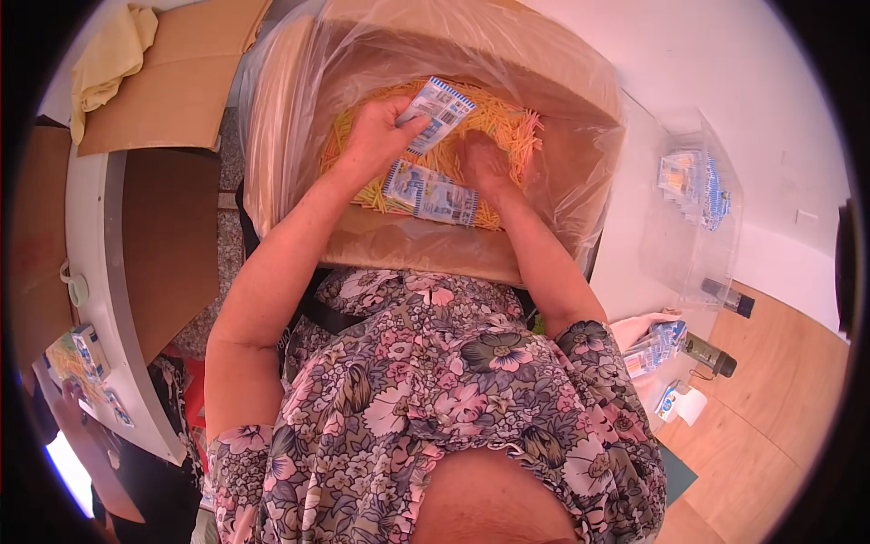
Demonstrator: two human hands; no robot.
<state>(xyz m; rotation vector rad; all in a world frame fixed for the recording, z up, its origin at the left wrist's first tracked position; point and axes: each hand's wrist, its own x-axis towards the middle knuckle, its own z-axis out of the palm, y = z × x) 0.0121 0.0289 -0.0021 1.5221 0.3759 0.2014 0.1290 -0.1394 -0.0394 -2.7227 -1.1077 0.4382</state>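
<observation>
A small printed blue-and-white packet (pixel 440 115) is gripped in my left hand (pixel 381 136), its thumb pressed on the front. Below it, another such packet, or several side by side (pixel 430 192), lies on a heap of thin yellow, orange and pink sticks (pixel 390 95). The heap fills the bottom of a cardboard box (pixel 417 252) lined with clear plastic film. Down in the heap, on its right side, rests my right hand (pixel 487 166). Its fingertips are hidden among the sticks, so I cannot make out whether it grips any.
To the right, a clear plastic bin (pixel 689 231) contains several packets. More packets (pixel 654 349) lie near a dark green bottle (pixel 711 355). On the left are a cardboard sheet (pixel 177 82) with a yellow cloth (pixel 113 59), a white table edge (pixel 136 381), and another person's arm (pixel 100 453).
</observation>
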